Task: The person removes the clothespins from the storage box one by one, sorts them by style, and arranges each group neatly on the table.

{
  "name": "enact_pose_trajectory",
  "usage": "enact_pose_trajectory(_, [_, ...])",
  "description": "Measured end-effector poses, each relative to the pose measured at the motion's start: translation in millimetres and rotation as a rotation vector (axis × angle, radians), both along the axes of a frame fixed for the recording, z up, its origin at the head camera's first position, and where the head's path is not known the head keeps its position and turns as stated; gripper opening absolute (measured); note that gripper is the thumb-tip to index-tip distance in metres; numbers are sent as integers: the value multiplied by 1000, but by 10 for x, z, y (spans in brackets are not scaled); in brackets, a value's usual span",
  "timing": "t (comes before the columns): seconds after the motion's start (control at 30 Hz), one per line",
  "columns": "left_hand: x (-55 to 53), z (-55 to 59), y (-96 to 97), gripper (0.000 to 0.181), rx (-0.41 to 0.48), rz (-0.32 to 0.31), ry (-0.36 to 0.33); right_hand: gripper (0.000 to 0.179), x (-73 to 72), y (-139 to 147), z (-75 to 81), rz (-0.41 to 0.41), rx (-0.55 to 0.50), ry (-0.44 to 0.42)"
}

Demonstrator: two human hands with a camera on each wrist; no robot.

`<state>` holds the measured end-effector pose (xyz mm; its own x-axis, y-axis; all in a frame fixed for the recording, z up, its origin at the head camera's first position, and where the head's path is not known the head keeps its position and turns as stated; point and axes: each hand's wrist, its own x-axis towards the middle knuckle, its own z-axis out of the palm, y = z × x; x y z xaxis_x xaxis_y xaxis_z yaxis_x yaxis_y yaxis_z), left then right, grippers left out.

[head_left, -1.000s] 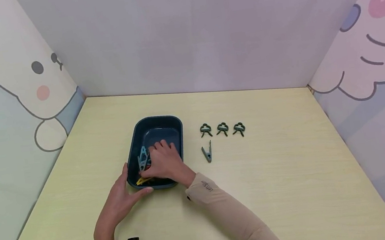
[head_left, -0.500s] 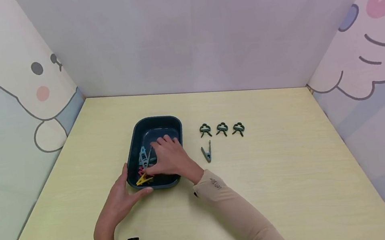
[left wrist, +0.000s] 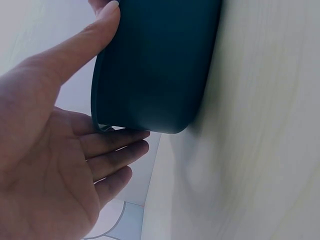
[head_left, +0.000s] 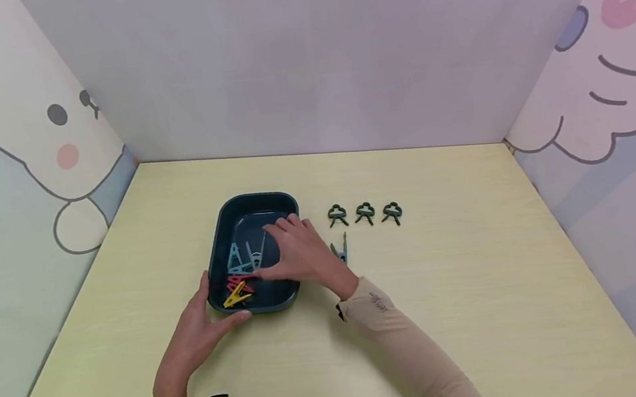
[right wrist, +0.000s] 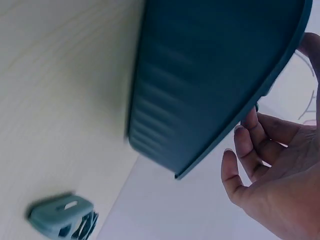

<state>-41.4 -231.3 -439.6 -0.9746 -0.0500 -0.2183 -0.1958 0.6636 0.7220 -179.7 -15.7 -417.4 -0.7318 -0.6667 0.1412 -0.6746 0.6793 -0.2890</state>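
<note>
In the head view my right hand (head_left: 303,251) reaches over the right side of a dark blue tray (head_left: 258,198). Its thumb and index finger pinch a grey-blue clothespin (head_left: 256,258), whose legs point up. Lying in the tray are light blue clothespins (head_left: 234,256), a red one (head_left: 236,281) and a yellow one (head_left: 237,295). My left hand (head_left: 197,332) rests at the tray's near left corner, thumb on the near wall, fingers straight along the left side. The left wrist view shows that thumb at the rim. In the right wrist view the tray wall hides the pinched clothespin.
Right of the tray, three dark green clips (head_left: 365,213) stand in a row on the pale wooden table (head_left: 474,285). Below them lies a grey-green clothespin (head_left: 343,253), partly covered by the right hand. Walls with cartoon animals enclose the table's back and sides.
My right hand has moved right and slightly up across the tray, carrying the grey-blue clothespin away from the others. The red and yellow clothespins have come into clearer view. My left hand stays put.
</note>
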Motion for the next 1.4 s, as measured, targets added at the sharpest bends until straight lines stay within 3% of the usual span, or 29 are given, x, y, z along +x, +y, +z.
enact_pose_trajectory(0.33, [-7, 3, 8, 123, 2, 10, -37, 88, -41, 233, 9, 28, -50, 26])
enact_pose_trajectory(0.7, [-11, -11, 2, 124, 4, 10, -35, 87, -117, 541, -37, 18, -106, -12])
enact_pose_trajectory(0.9, [-5, -15, -14, 123, 13, 4, -26, 83, -180, 753, -114, -21, -154, -29])
enact_pose_trajectory(1.4, [-19, -1, -8, 123, 3, 6, -40, 82, -284, 1329, -308, -115, -139, -112])
